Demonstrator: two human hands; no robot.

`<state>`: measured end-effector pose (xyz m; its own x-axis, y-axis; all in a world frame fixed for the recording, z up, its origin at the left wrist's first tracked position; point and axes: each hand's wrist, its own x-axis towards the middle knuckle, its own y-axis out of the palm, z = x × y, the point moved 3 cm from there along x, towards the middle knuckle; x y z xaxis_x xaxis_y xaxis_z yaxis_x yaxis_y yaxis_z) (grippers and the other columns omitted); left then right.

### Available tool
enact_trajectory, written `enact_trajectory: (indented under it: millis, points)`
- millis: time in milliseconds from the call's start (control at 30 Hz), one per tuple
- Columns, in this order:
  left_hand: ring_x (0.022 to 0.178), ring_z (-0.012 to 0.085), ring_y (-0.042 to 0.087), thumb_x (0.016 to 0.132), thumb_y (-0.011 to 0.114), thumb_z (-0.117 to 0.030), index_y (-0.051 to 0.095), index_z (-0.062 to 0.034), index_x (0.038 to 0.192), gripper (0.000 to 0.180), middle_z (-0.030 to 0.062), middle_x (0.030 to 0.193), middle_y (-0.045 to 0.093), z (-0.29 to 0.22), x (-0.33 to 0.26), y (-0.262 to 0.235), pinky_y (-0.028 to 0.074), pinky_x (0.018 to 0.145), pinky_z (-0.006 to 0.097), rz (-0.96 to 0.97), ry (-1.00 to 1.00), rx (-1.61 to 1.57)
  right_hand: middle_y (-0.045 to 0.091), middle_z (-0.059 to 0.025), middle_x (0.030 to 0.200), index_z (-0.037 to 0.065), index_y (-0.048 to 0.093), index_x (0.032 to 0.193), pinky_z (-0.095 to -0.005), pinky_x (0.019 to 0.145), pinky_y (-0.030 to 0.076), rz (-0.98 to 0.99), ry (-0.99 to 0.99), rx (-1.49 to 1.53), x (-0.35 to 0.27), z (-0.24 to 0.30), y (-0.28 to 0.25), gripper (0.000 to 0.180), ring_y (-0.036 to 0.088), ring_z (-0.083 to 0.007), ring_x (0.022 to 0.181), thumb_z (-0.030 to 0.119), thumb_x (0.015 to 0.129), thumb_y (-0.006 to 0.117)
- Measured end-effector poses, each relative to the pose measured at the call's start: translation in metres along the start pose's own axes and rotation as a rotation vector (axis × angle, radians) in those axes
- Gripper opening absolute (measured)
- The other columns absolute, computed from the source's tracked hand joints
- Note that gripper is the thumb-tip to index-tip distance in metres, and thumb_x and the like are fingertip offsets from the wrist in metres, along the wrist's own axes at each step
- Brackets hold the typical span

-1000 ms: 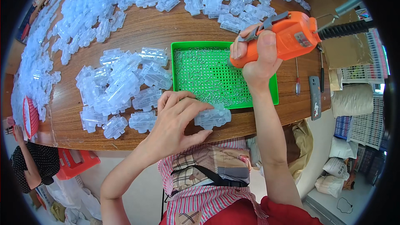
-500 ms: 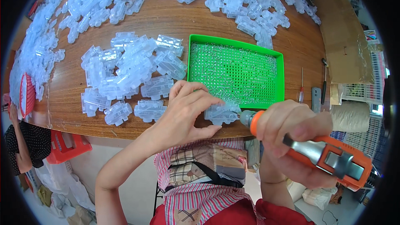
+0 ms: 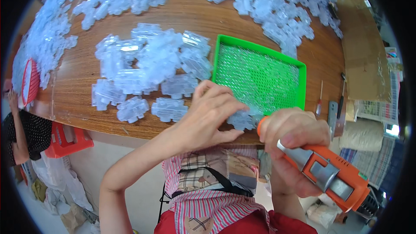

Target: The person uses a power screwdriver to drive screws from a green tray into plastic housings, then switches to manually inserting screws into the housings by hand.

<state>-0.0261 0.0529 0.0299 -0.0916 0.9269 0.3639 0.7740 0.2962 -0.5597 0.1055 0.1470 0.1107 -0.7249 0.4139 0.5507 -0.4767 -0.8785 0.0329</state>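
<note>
My left hand (image 3: pixel 214 112) holds a translucent plastic part (image 3: pixel 241 121) at the table's front edge, index finger and thumb at its left side. Wrapped around an orange power screwdriver (image 3: pixel 344 186) is my right hand (image 3: pixel 294 136), with the thumb along the tool's top. The driver's nose points left at the part's right end; the bit's contact is hidden by blur and my fingers. Just beyond the part lies a green perforated tray (image 3: pixel 302 87) holding many small metal screws.
A loose pile of similar plastic parts (image 3: pixel 151 56) lies left of the tray, with larger heaps (image 3: pixel 277 8) along the back. A small screwdriver (image 3: pixel 320 99) and a grey phone-like object (image 3: pixel 333 115) rest at right. Another person's arm (image 3: pixel 16 117) shows at far left, near a pink basket (image 3: pixel 30 82).
The whole view has shifted, moving the tray and pile rightward in the picture. The driver's nose has come closer to the plastic part, and its rear end has swung lower. Both hands keep their holds.
</note>
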Motion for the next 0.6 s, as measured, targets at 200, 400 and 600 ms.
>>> enact_trajectory:
  millis: [200,400,600]
  points:
    - [0.110,0.0239,0.054,0.068,0.079,-0.029,0.065,-0.0118,0.113,0.050,0.0071,0.103,0.065,0.003,-0.006,0.002,0.031,0.099,0.044,0.008,-0.003,0.001,0.057,-0.0028,0.065,0.001,0.057,0.102,-0.0304,0.053,0.047,-0.012,-0.045,-0.048,0.002,0.000,0.012,0.069,0.055,-0.0165,0.055,0.066,0.081,0.065]
    - [0.111,0.0305,0.054,0.070,0.078,-0.024,0.063,-0.0078,0.111,0.047,0.0106,0.105,0.065,-0.012,-0.005,-0.023,0.042,0.098,0.045,-0.012,-0.014,0.027,0.056,-0.0062,0.062,-0.001,0.050,0.101,-0.0299,0.045,0.045,-0.239,-0.065,0.240,0.017,0.020,-0.007,0.069,0.053,-0.0174,0.053,0.066,0.088,0.053]
    - [0.118,0.0342,0.046,0.071,0.080,-0.023,0.061,-0.0061,0.115,0.050,0.0137,0.110,0.061,0.009,-0.018,-0.147,0.040,0.101,0.044,-0.248,-0.299,0.548,0.049,-0.0024,0.059,0.001,0.049,0.099,-0.0243,0.043,0.041,-0.375,-0.117,0.150,0.021,0.029,-0.045,0.070,0.047,-0.0122,0.050,0.069,0.086,0.053]
